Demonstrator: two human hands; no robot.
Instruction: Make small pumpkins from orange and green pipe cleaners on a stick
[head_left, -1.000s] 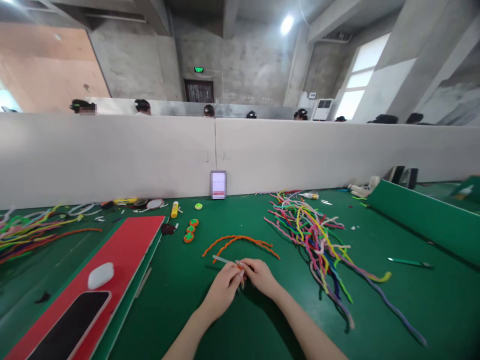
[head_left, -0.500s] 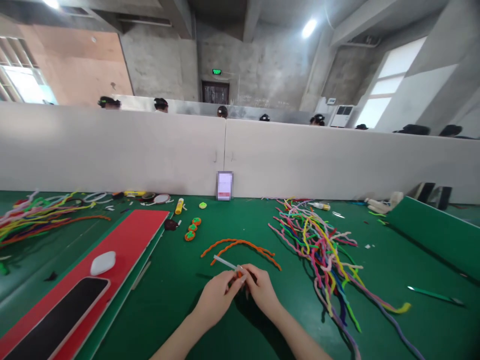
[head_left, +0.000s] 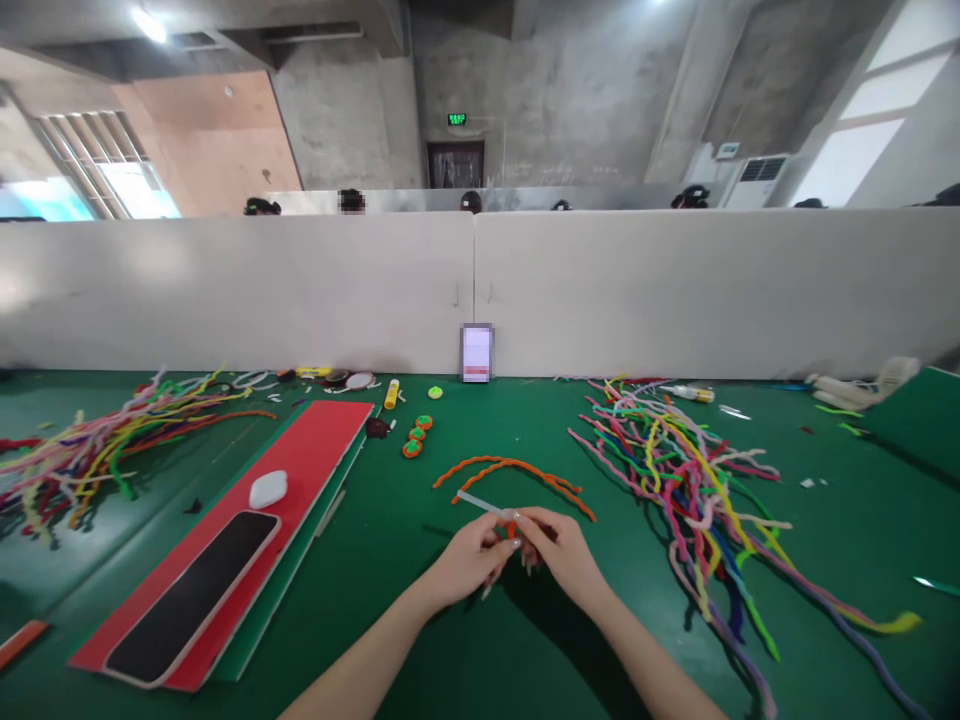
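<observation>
My left hand (head_left: 471, 560) and my right hand (head_left: 561, 552) meet over the table, fingertips pinched close together. A thin whitish stick (head_left: 480, 502) pokes out to the upper left above my left hand, its other end between the fingers. At the fingertips shows a short bit of orange pipe cleaner (head_left: 512, 528); its lower part is hidden. Just beyond my hands, two twisted orange pipe cleaners (head_left: 510, 463) lie curved on the table. Farther back to the left sit three small orange rounds with green tops (head_left: 418, 436) in a row.
A big heap of coloured pipe cleaners (head_left: 697, 480) spreads on the right, another bundle (head_left: 150, 430) on the left. A red board (head_left: 315, 450) carries a black phone (head_left: 195, 600) and a white case (head_left: 268, 490). A glue stick (head_left: 391, 394) and a propped phone (head_left: 477, 352) stand near the partition (head_left: 225, 290).
The view has swung left, so everything sits farther right and a little higher. My hands stay together at the stick and orange piece, with slightly shifted fingers.
</observation>
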